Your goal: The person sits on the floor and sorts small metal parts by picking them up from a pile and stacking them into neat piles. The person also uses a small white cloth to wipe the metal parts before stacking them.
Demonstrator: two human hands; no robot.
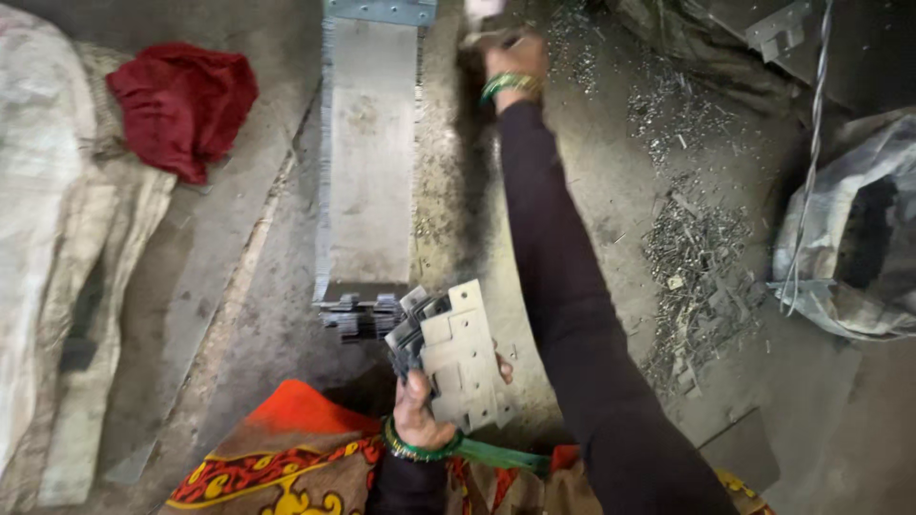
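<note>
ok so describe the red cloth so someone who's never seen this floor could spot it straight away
Start at the long grey metal strip running up the middle of the dusty floor, then look left to the pale sacking along the edge. The red cloth lies crumpled at the sacking's upper edge, the only deep red, soft thing among grey metal and scrap.

The bare floor (pixel 592 191) between the long stack of plates (pixel 367 162) and the scrap heap (pixel 697 257) is open, though the outstretched right arm (pixel 553 248) crosses it. Left of the stack, a red cloth (pixel 181 105) and sacks (pixel 57 248) crowd the floor. A grey bag (pixel 849 229) blocks the right edge.
</note>
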